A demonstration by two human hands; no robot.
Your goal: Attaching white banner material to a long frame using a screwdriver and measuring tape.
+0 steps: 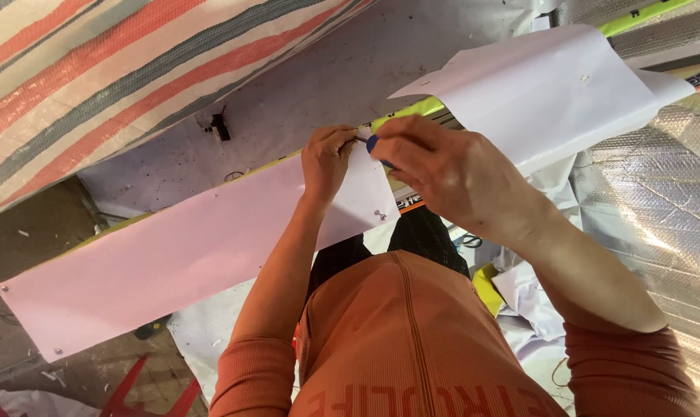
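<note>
Two hands at panel [172, 255] top edge. R hand [443, 174] grips blue screwdriver [375, 147]; L hand [327, 158] pinches its tip w/ fingertips.

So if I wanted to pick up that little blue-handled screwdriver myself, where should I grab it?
Probably by the blue handle, coming from the right, as the right hand does. The thin metal shaft points left toward the left hand's fingertips at the edge of the pink sheet, so that end is crowded and too slim to grip well. Most of the handle is hidden in the fist.
</note>
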